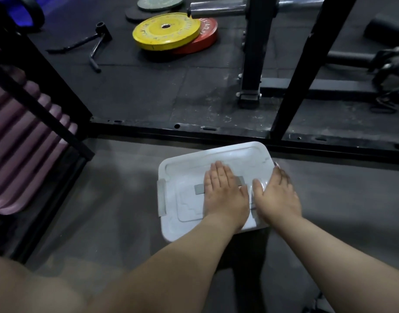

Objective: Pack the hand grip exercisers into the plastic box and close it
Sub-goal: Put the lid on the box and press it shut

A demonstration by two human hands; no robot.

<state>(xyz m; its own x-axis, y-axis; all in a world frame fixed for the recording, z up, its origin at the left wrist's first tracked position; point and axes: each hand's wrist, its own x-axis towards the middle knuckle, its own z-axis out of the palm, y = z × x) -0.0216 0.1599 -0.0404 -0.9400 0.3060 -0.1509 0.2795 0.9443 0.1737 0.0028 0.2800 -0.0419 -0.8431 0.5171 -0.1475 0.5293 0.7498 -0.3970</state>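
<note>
A white plastic box [185, 175] sits on the grey floor in front of me with its lid on top. A grey latch [161, 197] shows on its left end. My left hand [224, 195] lies flat on the middle of the lid, fingers straight, over a grey handle strip [199, 189]. My right hand [277, 195] presses on the right end of the lid, its fingers reaching over the right edge. No hand grip exercisers are visible; the inside of the box is hidden by the lid.
A black rack frame [216, 132] crosses the floor just beyond the box, with uprights [252, 48] behind. Yellow [164, 31] and red weight plates [205, 35] lie farther back. A purple ribbed pad [20, 141] is at left. My bare knee [35, 290] is at lower left.
</note>
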